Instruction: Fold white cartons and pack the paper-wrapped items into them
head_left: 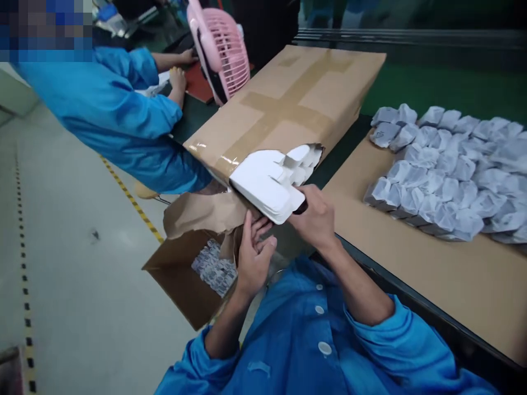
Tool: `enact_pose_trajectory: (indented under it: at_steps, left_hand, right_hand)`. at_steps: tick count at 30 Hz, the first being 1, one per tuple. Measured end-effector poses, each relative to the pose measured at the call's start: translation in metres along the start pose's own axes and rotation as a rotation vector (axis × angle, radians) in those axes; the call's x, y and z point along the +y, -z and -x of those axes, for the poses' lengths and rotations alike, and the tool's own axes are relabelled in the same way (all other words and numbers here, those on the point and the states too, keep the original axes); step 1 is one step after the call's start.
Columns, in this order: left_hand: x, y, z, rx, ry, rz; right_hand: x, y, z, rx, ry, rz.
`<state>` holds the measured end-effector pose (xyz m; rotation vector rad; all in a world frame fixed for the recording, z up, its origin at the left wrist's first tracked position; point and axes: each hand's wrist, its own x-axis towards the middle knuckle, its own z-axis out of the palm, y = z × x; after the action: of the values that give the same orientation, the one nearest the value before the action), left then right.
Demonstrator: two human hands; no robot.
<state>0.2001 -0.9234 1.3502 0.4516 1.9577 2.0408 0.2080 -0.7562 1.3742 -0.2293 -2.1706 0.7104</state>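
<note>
A large taped brown cardboard box [284, 104] lies before me, with its near corner torn away. White flat-folded cartons [263, 184] stick out of the opening, stacked with rounded edges and flaps. My right hand [315, 216] is closed at their right side; its fingertips are partly hidden beside a dark gap. Under the cartons' lower edge is my left hand [255, 255], palm up, fingers stretched and apart. Beside these fingers hangs a torn flap of brown paper [206, 214], touching or nearly touching them.
Below on the left stands an open carton [173, 269] holding rows of small wrapped pieces. Many paper-wrapped blocks [444, 170] sit on a cardboard sheet [395, 263] at right. A pink fan [224, 52] stands behind the box. A co-worker in blue [111, 104] works at left.
</note>
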Motion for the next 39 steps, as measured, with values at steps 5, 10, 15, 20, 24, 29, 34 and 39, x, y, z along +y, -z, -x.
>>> enact_pose_trajectory:
  at_steps: [5, 10, 15, 20, 24, 29, 34, 39]
  left_hand:
    - [0.008, 0.011, -0.01, 0.012, 0.01, 0.226]
    - [0.018, -0.003, -0.009, -0.043, 0.045, 0.563]
    - [0.028, -0.023, -0.007, -0.01, -0.011, 0.603]
    - [0.031, -0.036, 0.0, -0.06, -0.131, 0.596]
    - [0.02, -0.035, -0.001, -0.045, -0.128, 0.659]
    - [0.009, -0.027, -0.004, 0.006, -0.082, 0.693]
    - [0.013, -0.036, 0.003, -0.049, -0.106, 0.718]
    - [0.01, -0.037, 0.006, -0.12, -0.044, 0.754]
  right_hand:
    - [0.0, 0.013, 0.012, -0.049, -0.145, 0.002]
    - [-0.008, 0.033, 0.015, -0.223, -0.5, -0.534]
    - [-0.026, 0.051, -0.006, -0.297, -0.763, -0.85]
    - [-0.052, 0.043, -0.033, -0.304, -0.712, -0.625]
    - [-0.06, 0.035, -0.031, -0.225, -0.79, -0.691]
    - [-0.06, 0.031, -0.012, -0.165, -0.798, -0.792]
    - [-0.057, 0.038, -0.012, -0.111, -0.811, -0.8]
    - [-0.056, 0.049, -0.011, -0.126, -0.867, -0.788]
